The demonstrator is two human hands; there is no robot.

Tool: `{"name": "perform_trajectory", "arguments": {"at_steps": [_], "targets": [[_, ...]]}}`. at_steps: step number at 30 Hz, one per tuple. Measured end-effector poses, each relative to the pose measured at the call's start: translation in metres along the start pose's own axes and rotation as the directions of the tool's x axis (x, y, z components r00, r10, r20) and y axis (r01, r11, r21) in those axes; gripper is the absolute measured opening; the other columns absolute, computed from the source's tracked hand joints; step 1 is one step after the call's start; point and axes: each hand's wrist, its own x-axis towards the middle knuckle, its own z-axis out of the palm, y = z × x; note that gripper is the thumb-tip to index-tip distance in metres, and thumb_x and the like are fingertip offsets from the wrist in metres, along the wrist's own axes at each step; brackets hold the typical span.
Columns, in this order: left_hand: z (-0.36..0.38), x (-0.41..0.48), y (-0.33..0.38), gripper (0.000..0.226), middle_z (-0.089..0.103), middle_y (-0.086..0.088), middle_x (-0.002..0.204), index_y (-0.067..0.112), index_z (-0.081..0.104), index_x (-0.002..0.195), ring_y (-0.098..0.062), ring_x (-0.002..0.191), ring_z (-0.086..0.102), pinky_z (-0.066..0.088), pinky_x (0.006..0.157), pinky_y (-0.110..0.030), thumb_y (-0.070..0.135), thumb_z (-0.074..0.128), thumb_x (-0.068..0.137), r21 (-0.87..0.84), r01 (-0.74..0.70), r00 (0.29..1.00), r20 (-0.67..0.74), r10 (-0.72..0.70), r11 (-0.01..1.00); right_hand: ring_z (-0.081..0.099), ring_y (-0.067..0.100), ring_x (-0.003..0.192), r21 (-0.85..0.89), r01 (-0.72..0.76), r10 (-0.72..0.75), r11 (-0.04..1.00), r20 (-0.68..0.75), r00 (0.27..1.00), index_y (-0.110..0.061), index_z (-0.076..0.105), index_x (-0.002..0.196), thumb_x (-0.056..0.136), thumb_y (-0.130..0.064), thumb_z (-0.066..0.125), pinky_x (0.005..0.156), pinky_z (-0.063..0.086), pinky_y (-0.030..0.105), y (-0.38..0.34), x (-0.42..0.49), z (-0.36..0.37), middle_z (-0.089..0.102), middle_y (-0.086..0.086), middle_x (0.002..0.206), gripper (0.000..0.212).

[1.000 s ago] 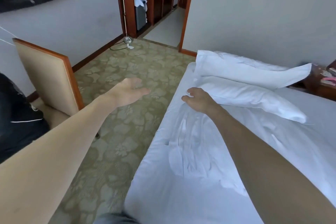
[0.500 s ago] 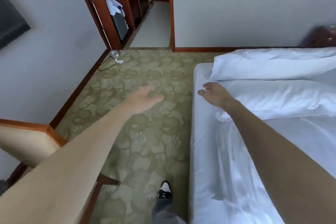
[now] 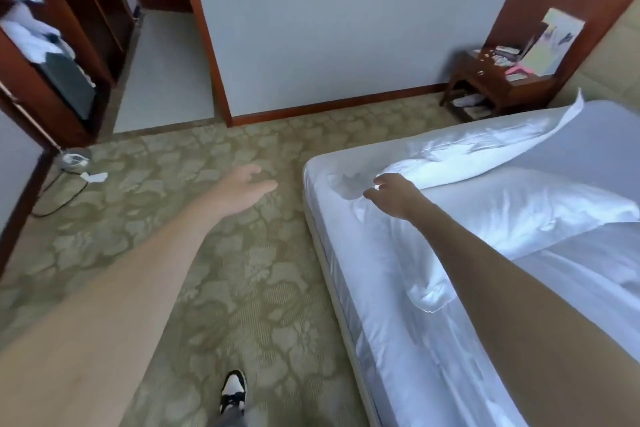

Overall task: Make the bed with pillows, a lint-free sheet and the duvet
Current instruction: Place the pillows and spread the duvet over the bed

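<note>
My left hand (image 3: 242,185) hangs over the carpet (image 3: 194,288) off the bed's left edge, its fingers (image 3: 254,170) loosely spread and holding nothing. My right hand (image 3: 394,196) is at the bed's (image 3: 349,308) far left corner, fingers (image 3: 378,181) bent down onto the end of the near pillow (image 3: 512,215), where the cloth bunches. Whether they actually pinch it, I cannot tell. The far pillow (image 3: 485,149) lies just behind it, one corner lifted. The white sheet (image 3: 398,340) covers the mattress.
</note>
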Motion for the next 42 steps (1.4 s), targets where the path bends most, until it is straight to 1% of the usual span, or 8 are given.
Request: {"name": "perform_trajectory", "arguments": {"at_steps": [10, 19, 23, 27, 30, 33, 35, 42], "targets": [[-0.074, 0.171, -0.001, 0.074, 0.037, -0.001, 0.161, 0.028, 0.035, 0.157, -0.018, 0.141, 0.045, 0.037, 0.113, -0.039, 0.059, 0.057, 0.094, 0.131, -0.284, 0.927, 0.291, 0.237, 0.95, 0.043, 0.029, 0.141, 0.124, -0.377, 0.397, 0.918, -0.267, 0.878, -0.008, 0.05, 0.147, 0.098, -0.039, 0.058, 0.111, 0.036, 0.035, -0.026, 0.047, -0.045, 0.044, 0.007, 0.156, 0.058], [-0.077, 0.312, 0.076, 0.071, 0.041, 0.002, 0.16, 0.029, 0.042, 0.154, -0.015, 0.145, 0.04, 0.035, 0.112, -0.037, 0.059, 0.059, 0.092, 0.122, -0.517, 0.774, 0.489, 0.403, 0.847, 0.053, 0.034, 0.126, 0.341, -0.566, 0.653, 0.751, -0.256, 0.713, 0.002, 0.057, 0.132, 0.1, -0.031, 0.059, 0.104, 0.043, 0.038, -0.023, 0.1, -0.034, 0.057, 0.016, 0.133, 0.046], [-0.061, 0.385, 0.124, 0.083, 0.041, 0.003, 0.16, 0.029, 0.044, 0.152, -0.015, 0.144, 0.042, 0.036, 0.114, -0.038, 0.069, 0.059, 0.081, 0.134, -0.594, 0.7, 0.571, 0.428, 0.793, 0.051, 0.028, 0.091, 0.47, -0.591, 0.743, 0.656, -0.266, 0.614, -0.01, 0.051, 0.081, 0.095, -0.032, 0.061, 0.076, 0.04, 0.032, 0.007, 0.147, -0.047, 0.05, 0.006, 0.086, 0.028], [-0.046, 0.457, 0.185, 0.063, 0.041, 0.004, 0.159, 0.029, 0.044, 0.153, -0.013, 0.145, 0.04, 0.033, 0.116, -0.036, 0.054, 0.058, 0.096, 0.182, -0.681, 0.635, 0.63, 0.447, 0.71, 0.052, 0.028, 0.083, 0.561, -0.623, 0.83, 0.544, -0.253, 0.497, -0.007, 0.054, 0.098, 0.096, -0.03, 0.061, 0.076, 0.041, 0.032, 0.032, 0.195, -0.076, 0.054, 0.01, 0.095, 0.025], [-0.037, 0.501, 0.241, 0.062, 0.04, 0.005, 0.16, 0.031, 0.042, 0.153, -0.014, 0.145, 0.04, 0.033, 0.116, -0.039, 0.055, 0.055, 0.097, 0.22, -0.745, 0.59, 0.659, 0.468, 0.629, 0.041, 0.024, 0.065, 0.613, -0.634, 0.873, 0.472, -0.224, 0.433, -0.008, 0.047, 0.077, 0.093, -0.026, 0.061, 0.064, 0.034, 0.032, 0.037, 0.224, -0.092, 0.043, 0.009, 0.075, 0.028], [-0.018, 0.53, 0.293, 0.062, 0.04, 0.003, 0.16, 0.03, 0.041, 0.154, -0.016, 0.145, 0.04, 0.033, 0.117, -0.04, 0.053, 0.055, 0.098, 0.167, -0.8, 0.512, 0.691, 0.51, 0.576, 0.064, 0.036, 0.099, 0.631, -0.656, 0.902, 0.414, -0.187, 0.39, 0.005, 0.063, 0.108, 0.095, -0.026, 0.06, 0.088, 0.05, 0.039, 0.04, 0.246, -0.107, 0.066, 0.021, 0.107, 0.034], [0.0, 0.543, 0.319, 0.063, 0.039, 0.002, 0.161, 0.029, 0.04, 0.155, -0.016, 0.146, 0.039, 0.032, 0.118, -0.041, 0.053, 0.055, 0.098, 0.139, -0.836, 0.45, 0.728, 0.518, 0.531, 0.054, 0.038, 0.13, 0.634, -0.673, 0.919, 0.382, -0.185, 0.347, 0.006, 0.051, 0.138, 0.096, -0.027, 0.059, 0.107, 0.044, 0.044, 0.039, 0.254, -0.115, 0.056, 0.021, 0.141, 0.054], [0.076, 0.607, 0.386, 0.065, 0.037, 0.004, 0.162, 0.032, 0.04, 0.154, -0.015, 0.147, 0.038, 0.033, 0.118, -0.042, 0.058, 0.055, 0.096, 0.026, -0.913, 0.236, 0.848, 0.475, 0.407, 0.057, 0.028, 0.087, 0.644, -0.734, 0.976, 0.215, -0.124, 0.178, 0.001, 0.057, 0.124, 0.095, -0.03, 0.059, 0.071, 0.045, 0.033, 0.053, 0.278, -0.12, 0.06, 0.011, 0.1, 0.043]]}}
